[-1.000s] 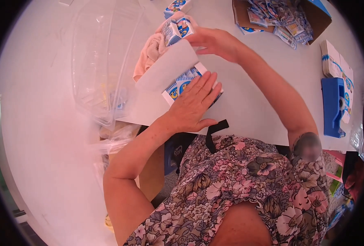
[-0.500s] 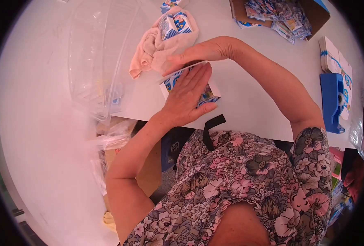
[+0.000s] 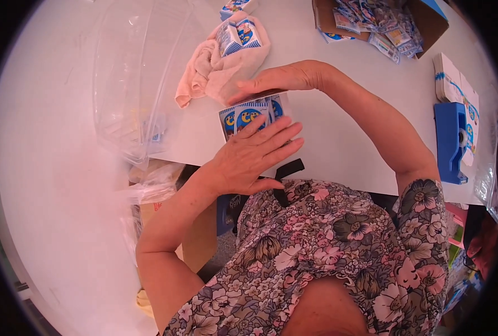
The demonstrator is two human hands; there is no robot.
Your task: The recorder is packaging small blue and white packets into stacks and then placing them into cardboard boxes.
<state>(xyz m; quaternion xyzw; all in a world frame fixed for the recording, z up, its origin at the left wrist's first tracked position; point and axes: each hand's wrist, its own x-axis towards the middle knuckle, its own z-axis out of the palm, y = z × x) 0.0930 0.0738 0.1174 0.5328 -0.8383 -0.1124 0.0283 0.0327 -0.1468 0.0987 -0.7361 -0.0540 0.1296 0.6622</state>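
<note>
A small white box (image 3: 286, 104) packed with blue-and-white striped packets (image 3: 251, 116) is at the middle of the table, its open side tilted toward me. My right hand (image 3: 280, 79) curves round the far side and holds the box there, its thumb stretched out to the left. The other fingers of that hand are mostly hidden behind the box. In front of the packets is my left hand (image 3: 246, 157), palm toward the box and fingers spread. Its fingertips overlap the lower packets, and I cannot tell whether they touch. The lower part of the box is covered by this hand.
Beyond the box, a pink cloth (image 3: 212, 70) carries similar packets (image 3: 239, 36). A cardboard box (image 3: 436, 25) of small clear packets stands far right. Nearer on the right are a blue tape dispenser (image 3: 449, 143) and stacked flat cartons (image 3: 455, 81). Clear plastic trays (image 3: 123, 84) lie left.
My left hand has drawn back toward me from the packets, and its fingers have spread. The box has tipped up, showing more of the packets' faces. My right hand stays at the far side.
</note>
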